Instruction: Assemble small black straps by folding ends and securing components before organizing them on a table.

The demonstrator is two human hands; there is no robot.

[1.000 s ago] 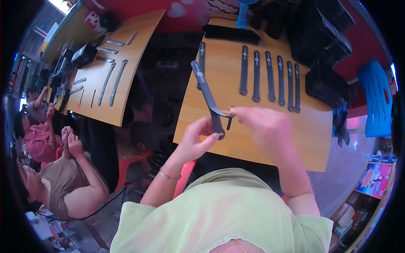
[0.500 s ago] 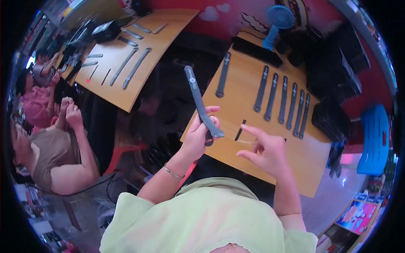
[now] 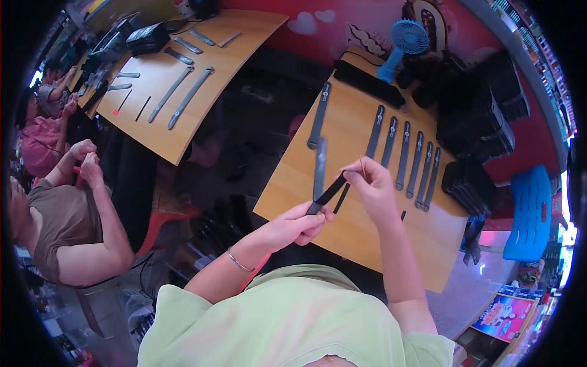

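A grey strap (image 3: 320,171) is bent in front of me, one part standing up and a dark part slanting to the right. My left hand (image 3: 301,225) is closed round it at the bend. The fingertips of my right hand (image 3: 373,183) pinch the far end of the dark part. Beneath my hands, a thin black strip (image 3: 342,199) lies on the wooden table (image 3: 367,244). Several similar grey straps lie in a row beyond my right hand, among them one strap (image 3: 405,156); a separate strap (image 3: 319,116) lies further left.
A blue fan (image 3: 400,46) and a long black bundle (image 3: 367,82) are at the table's back. Black stacks (image 3: 471,183) stand at the right, beside a blue plastic seat (image 3: 529,214). On the left, a second table (image 3: 177,144) bears more straps, with a person (image 3: 79,226) seated beside it.
My right hand has gone from open with fingers apart to pinching one end of the strap. The strap, raised in my left hand before, is now bent between both hands.
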